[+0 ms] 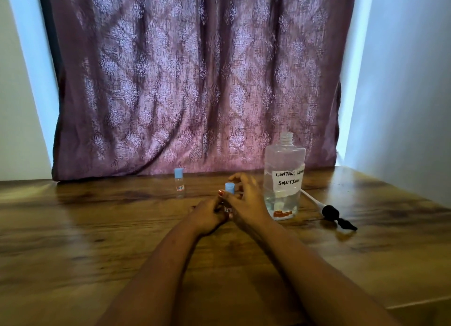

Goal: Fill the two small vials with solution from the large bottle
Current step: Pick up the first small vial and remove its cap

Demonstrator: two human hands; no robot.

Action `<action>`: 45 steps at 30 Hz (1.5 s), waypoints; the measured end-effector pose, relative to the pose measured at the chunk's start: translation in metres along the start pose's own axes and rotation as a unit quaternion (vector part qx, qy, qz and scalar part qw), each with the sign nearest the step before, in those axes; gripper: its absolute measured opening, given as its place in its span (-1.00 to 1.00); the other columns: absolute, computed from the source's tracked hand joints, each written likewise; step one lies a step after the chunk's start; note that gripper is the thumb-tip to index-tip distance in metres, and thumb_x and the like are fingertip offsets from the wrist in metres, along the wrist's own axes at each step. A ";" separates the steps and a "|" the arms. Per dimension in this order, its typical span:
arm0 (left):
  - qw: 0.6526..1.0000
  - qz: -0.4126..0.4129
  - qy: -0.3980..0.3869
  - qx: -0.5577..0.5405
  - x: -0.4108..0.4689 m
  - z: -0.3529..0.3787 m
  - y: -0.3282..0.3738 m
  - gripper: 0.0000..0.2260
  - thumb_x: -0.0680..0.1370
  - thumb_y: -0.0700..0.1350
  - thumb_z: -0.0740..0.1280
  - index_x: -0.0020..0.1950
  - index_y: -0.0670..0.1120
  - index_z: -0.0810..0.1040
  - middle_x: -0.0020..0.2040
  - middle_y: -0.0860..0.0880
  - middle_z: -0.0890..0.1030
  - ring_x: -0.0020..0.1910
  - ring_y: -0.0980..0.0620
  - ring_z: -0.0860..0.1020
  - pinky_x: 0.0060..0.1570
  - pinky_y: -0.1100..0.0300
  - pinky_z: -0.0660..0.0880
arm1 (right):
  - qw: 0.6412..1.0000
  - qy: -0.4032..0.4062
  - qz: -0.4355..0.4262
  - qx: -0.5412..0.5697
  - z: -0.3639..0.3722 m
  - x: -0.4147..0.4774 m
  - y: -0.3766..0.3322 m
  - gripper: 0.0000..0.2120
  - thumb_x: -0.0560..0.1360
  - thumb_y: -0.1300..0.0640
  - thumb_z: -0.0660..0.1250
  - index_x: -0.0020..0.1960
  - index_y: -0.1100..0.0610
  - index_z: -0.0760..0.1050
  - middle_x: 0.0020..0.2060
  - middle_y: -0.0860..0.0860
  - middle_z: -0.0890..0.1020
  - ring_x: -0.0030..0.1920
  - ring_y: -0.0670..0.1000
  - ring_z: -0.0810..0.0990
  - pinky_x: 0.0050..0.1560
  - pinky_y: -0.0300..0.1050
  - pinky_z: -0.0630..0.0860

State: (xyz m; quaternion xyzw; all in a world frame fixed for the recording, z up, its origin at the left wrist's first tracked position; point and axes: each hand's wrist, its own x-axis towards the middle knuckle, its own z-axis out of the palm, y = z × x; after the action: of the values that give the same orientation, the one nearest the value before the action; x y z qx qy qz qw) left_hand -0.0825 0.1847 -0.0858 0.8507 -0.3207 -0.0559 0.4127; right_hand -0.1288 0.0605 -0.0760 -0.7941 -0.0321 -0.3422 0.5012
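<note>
Small clear vial with a pale blue cap (229,188) stands upright, long axis vertical, at the middle of the brown wood-grain table (97,228), caught between both hands. The left hand (210,214) wraps curled fingers round the vial's body from the left. The right hand (246,203) is the nearer to the cap, its fingers arched loosely over and behind it. From our angle we cannot tell whether they grip it or merely hover.

We judge the cap must come off upward before any filling. A second clear blue-capped vial (179,184) waits, closed, well apart to the back left. Just right of the hands stands the large clear plastic bottle (284,179), uncapped and partly full, its white handwritten label reading "CONTACT LEN… SOLUTION". A black pump head with a white tube (330,212) lies on the table beside it. The print on the vials' small labels is illegible.
</note>
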 end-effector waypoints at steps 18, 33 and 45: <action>1.000 0.004 0.000 0.014 0.002 -0.001 0.001 -0.61 0.57 -0.11 0.38 0.39 -0.06 0.46 0.27 -0.02 0.58 0.20 0.06 0.53 0.15 0.18 0.44 | 1.000 -0.005 -0.023 -0.012 -0.008 0.005 -0.010 -0.68 0.35 0.21 0.49 0.06 0.17 0.52 -0.02 0.05 0.47 -0.14 -0.16 0.48 -0.23 -0.54 0.42; 1.000 -0.004 -0.004 0.001 0.010 -0.001 -0.005 -0.55 0.47 0.05 0.44 0.35 0.09 0.47 0.24 0.00 0.61 0.22 -0.03 0.57 0.32 -0.18 0.45 | 0.999 -0.041 -0.016 -0.022 -0.011 0.012 -0.006 -0.64 0.36 0.19 0.48 0.12 0.14 0.52 0.02 0.06 0.48 -0.05 -0.02 0.54 -0.16 -0.42 0.49; 0.999 -0.017 -0.009 -0.025 0.004 -0.002 0.002 -0.57 0.51 -0.10 0.45 0.36 -0.02 0.48 0.24 -0.02 0.59 0.25 -0.02 0.54 0.30 0.02 0.46 | 0.993 -0.111 0.012 0.039 -0.014 0.009 -0.006 -0.62 0.46 0.28 0.35 0.26 0.12 0.44 0.07 0.08 0.54 0.03 -0.06 0.53 -0.15 -0.45 0.47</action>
State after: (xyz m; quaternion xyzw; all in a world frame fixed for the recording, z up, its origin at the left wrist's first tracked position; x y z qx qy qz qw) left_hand -0.0799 0.1822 -0.0823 0.8448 -0.3085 -0.0788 0.4301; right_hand -0.1310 0.0494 -0.0625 -0.8077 -0.0915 -0.2442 0.5288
